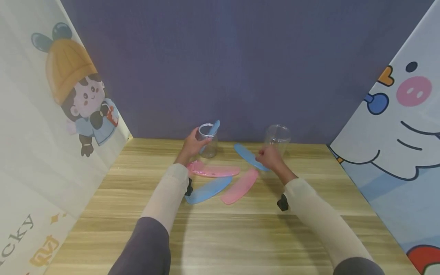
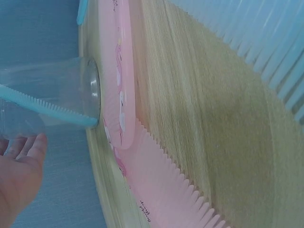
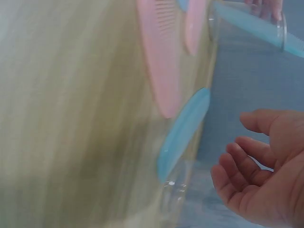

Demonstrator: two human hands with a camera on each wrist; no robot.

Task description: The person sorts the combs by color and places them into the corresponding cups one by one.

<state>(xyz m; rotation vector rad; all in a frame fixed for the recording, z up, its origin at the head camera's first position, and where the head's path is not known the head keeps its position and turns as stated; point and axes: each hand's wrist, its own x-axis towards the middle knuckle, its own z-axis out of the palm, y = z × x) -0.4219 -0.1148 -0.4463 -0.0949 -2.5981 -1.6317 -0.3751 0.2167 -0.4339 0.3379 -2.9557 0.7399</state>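
In the head view my left hand (image 1: pixel 195 144) grips a clear jar (image 1: pixel 208 151), the thumb across its front. A blue comb (image 2: pixel 52 109) leans inside this jar and sticks out above the rim. My right hand (image 1: pixel 270 157) is over a second blue comb (image 1: pixel 245 153) on the table. The right wrist view shows the right hand (image 3: pixel 266 171) with loosely bent fingers and nothing between them, apart from that comb (image 3: pixel 183 135). Just behind the right hand stands a second clear jar (image 1: pixel 278 133), partly hidden by it.
Nearer me on the wooden table (image 1: pixel 233 240) lie another blue comb (image 1: pixel 209 190), a pink comb (image 1: pixel 240 187) and a flamingo-printed pink comb (image 1: pixel 220 171), which overlaps one more pink comb (image 2: pixel 161 185). A dark blue wall (image 1: pixel 220 68) rises behind, with printed panels on both sides.
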